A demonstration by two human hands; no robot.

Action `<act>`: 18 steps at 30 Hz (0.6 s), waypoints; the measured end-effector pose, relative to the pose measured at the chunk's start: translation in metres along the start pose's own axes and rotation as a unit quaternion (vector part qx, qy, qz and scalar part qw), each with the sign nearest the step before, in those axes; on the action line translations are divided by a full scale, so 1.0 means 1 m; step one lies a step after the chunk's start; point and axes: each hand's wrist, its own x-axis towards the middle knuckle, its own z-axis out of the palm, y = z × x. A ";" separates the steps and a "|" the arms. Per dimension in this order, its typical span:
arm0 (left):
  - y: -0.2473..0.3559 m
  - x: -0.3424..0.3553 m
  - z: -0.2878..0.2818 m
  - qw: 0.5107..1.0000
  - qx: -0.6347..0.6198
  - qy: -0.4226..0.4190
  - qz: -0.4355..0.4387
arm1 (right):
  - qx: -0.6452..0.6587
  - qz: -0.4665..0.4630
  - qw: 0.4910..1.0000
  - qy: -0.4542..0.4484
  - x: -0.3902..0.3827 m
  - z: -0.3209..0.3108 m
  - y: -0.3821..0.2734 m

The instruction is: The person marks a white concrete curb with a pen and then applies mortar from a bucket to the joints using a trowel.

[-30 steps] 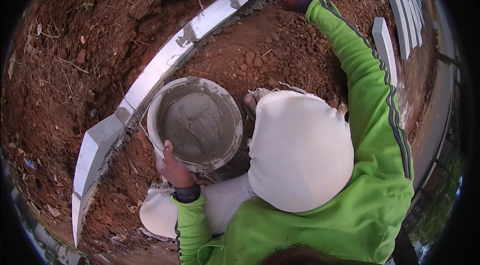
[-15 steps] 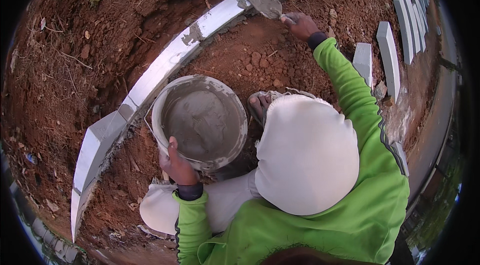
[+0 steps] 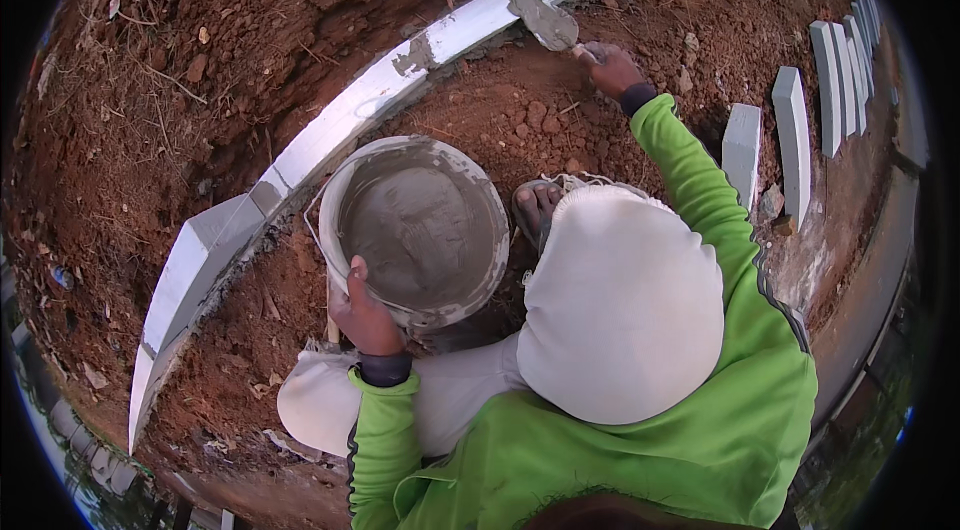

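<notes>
My right hand [image 3: 612, 70] is closed round the handle of a trowel [image 3: 547, 23] at the far middle. The blade is coated in grey mortar, and its tip lies over the inner edge of the white kerb [image 3: 345, 102], at a joint between two blocks. My left hand [image 3: 368, 318] grips the near left rim of a bucket [image 3: 498, 248], thumb inside and the fingers mostly hidden outside. Wet grey mortar [image 3: 425, 230] partly fills the bucket, which stands on the soil between the kerb and my legs. Grey mortar [image 3: 414, 54] also smears another kerb joint.
Loose kerb blocks [image 3: 793, 145] stand in a row at the right, near a paved strip [image 3: 870, 275]. Red soil [image 3: 150, 130] with dry roots banks up beyond the kerb. My foot [image 3: 537, 202] is just right of the bucket; a stone [image 3: 771, 201] lies by the blocks.
The whole view has shifted slightly. Against the kerb, the trowel blade has moved a little left and nearer, its tip now over the joint's mortar patch. My left hand stays on the bucket.
</notes>
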 end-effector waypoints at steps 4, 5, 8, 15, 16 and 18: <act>0.004 -0.002 0.004 0.999 -0.029 -0.017 0.001 | 0.000 0.016 1.000 -0.002 0.003 0.000 0.017; 0.003 -0.002 0.002 1.000 -0.028 -0.010 0.000 | 0.018 0.023 1.000 -0.008 0.002 0.001 0.013; -0.003 -0.001 -0.001 0.999 -0.039 0.007 0.012 | 0.072 0.058 0.995 -0.031 -0.003 -0.003 0.000; -0.001 0.000 -0.004 1.000 -0.001 -0.012 0.020 | 0.140 0.099 0.984 -0.047 -0.005 -0.010 -0.006; -0.002 0.001 -0.004 1.000 -0.009 -0.010 0.021 | 0.152 0.105 0.982 -0.042 -0.006 -0.009 -0.008; -0.001 0.000 -0.001 0.999 -0.024 -0.006 0.021 | 0.169 0.133 0.975 -0.046 -0.006 -0.006 -0.013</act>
